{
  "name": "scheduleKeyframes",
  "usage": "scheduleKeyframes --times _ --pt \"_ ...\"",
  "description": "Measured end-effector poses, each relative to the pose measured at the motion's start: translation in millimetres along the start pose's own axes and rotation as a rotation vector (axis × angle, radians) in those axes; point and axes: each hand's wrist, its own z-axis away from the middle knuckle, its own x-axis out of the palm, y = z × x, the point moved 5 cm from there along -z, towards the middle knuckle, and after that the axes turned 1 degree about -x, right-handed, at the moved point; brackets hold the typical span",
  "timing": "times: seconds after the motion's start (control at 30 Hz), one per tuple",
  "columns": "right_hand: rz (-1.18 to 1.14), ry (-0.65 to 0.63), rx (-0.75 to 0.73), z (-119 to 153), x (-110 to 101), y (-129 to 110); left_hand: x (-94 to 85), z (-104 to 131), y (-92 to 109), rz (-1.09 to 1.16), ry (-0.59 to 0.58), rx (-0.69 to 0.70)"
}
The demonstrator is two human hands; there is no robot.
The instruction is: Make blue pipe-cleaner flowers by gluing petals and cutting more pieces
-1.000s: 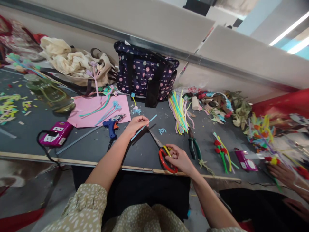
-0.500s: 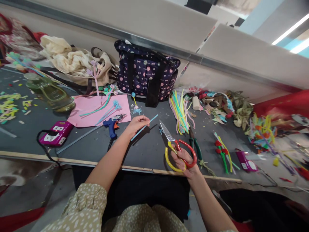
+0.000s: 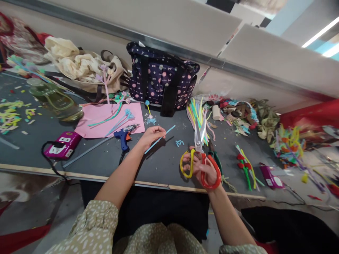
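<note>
Between the thumb and fingers of my left hand (image 3: 153,137) is a thin light-blue pipe cleaner (image 3: 170,129), held slantwise above the table. My right hand (image 3: 202,168) grips a pair of scissors (image 3: 198,145) with one yellow and one red handle; the blades stand apart and point away from me. Several short blue cut pieces (image 3: 179,143) lie on the table between my hands. Just beyond the scissors is a bundle of pastel pipe cleaners (image 3: 194,111), partly covered by the blades. Green-handled pliers (image 3: 216,160) lie beside my right hand.
A blue glue gun (image 3: 122,138) lies left of my left hand, near pink paper (image 3: 87,123) bearing pipe-cleaner flowers. A purple power box (image 3: 63,145) and a bottle (image 3: 55,100) stand at left. A dark patterned bag (image 3: 153,79) with a phone (image 3: 168,102) stands at the back.
The scissors have turned from pointing left to pointing away from me, and their blades have spread. The blue cut pieces are now uncovered. My left hand has hardly moved.
</note>
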Motion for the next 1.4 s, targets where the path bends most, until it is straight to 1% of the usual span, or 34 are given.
scheduleKeyframes --times 0.1,0.27,0.4,0.47,0.57,0.67,0.8,1.0,1.27,1.4 --pt "0.044 0.027 0.053 -1 -5 -7 1.6 0 1 -0.018 -0.034 0.003" --pt "0.271 0.085 0.232 1 -11 -19 6.3 1 5 -0.057 -0.095 0.039" --pt "0.491 0.043 0.389 3 -15 -23 9.1 3 7 -0.089 -0.109 0.058" --pt "0.569 0.007 0.426 2 -16 -22 10.7 5 8 -0.12 -0.127 0.071" --pt "0.648 -0.051 0.412 -2 -17 -19 13.1 7 9 -0.168 -0.167 0.095" --pt "0.698 -0.09 0.41 -7 -16 -12 14.0 7 8 -0.178 -0.18 0.094" --pt "0.686 -0.096 0.426 -12 -11 -5 16.5 5 3 -0.177 -0.207 0.075" --pt "0.667 -0.118 0.43 -18 -5 -5 21.1 5 -1 -0.224 -0.24 0.059" --pt "0.615 -0.09 0.462 -23 -11 0 26.9 7 -2 -0.233 -0.249 0.022" --pt "0.614 -0.097 0.456 -24 -11 -1 28.8 7 -4 -0.243 -0.258 0.004"
